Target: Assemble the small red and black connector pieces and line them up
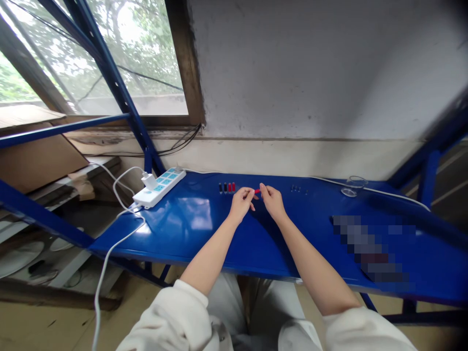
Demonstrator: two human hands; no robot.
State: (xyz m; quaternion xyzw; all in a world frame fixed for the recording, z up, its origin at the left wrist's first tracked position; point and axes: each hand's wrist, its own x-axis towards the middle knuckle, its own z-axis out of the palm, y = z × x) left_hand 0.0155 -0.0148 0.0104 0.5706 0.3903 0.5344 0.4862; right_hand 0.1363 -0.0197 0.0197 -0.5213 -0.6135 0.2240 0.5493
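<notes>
A small red cylindrical piece (257,191), like a plug or sleeve, spans the gap between my hands over the blue table (234,243). My left hand (241,202) pinches its left end, and my right hand (271,200) pinches its right end; the fingers partly hide it. Just left of my left hand stand two black pieces (223,188) and two red pieces (231,187) in a short row. To the right of my right hand lie several tiny metal-looking parts (296,188), too small to name.
A white power strip (159,189) with a plugged-in adapter sits at the table's left end, its cable (106,273) hanging over the edge. A clear glass-like container (355,183) is at the back right. A blurred-out dark object (369,251) lies front right. Blue frame posts (124,100) flank the table.
</notes>
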